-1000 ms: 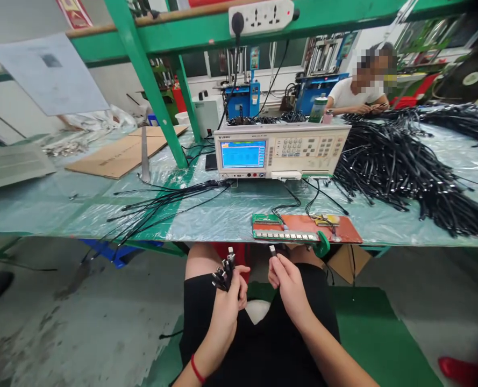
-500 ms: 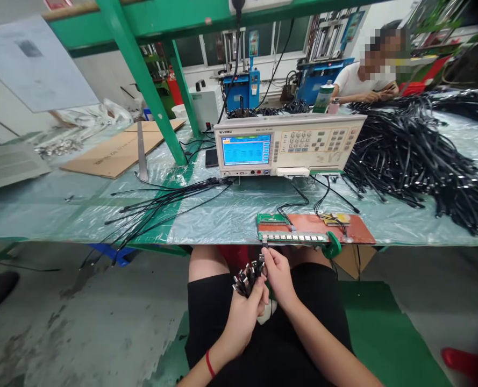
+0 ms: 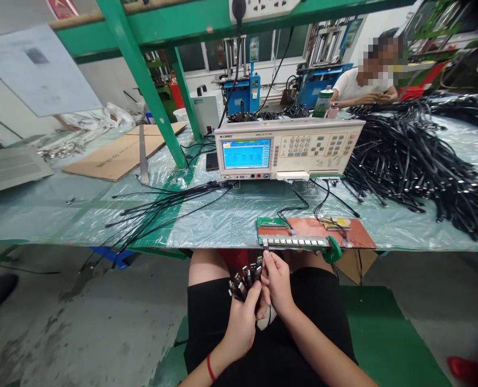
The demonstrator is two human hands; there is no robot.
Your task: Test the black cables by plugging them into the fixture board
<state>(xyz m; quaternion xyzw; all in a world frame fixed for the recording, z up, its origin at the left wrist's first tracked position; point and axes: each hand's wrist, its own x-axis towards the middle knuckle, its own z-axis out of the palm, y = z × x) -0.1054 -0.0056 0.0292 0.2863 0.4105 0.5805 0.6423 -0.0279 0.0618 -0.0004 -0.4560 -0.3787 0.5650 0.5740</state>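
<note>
A bunch of black USB cables (image 3: 239, 285) is gripped in my left hand (image 3: 244, 317), their metal plugs fanned out upward and to the left. Between the thumb and fingers of my right hand (image 3: 278, 277) is a single USB plug (image 3: 266, 247), held at the leftmost socket of the row of white USB ports (image 3: 299, 242). Whether the plug is fully seated cannot be made out. The ports run along the front edge of a copper-coloured test board (image 3: 359, 234), which carries a green circuit board (image 3: 271, 223) and is held by a green clamp (image 3: 333, 250).
Behind the board stands a cable tester (image 3: 315, 153) with a lit screen, wired to it. Black cables (image 3: 170, 201) hang over the table edge at left; a large cable pile (image 3: 416, 166) lies at right. A green post (image 3: 142, 80) rises left. A co-worker (image 3: 363, 86) sits across.
My right hand has shifted very slightly, keeping the plug at the leftmost port. The bunch in my left hand has spread a little to the left. The view has tilted slightly upward.
</note>
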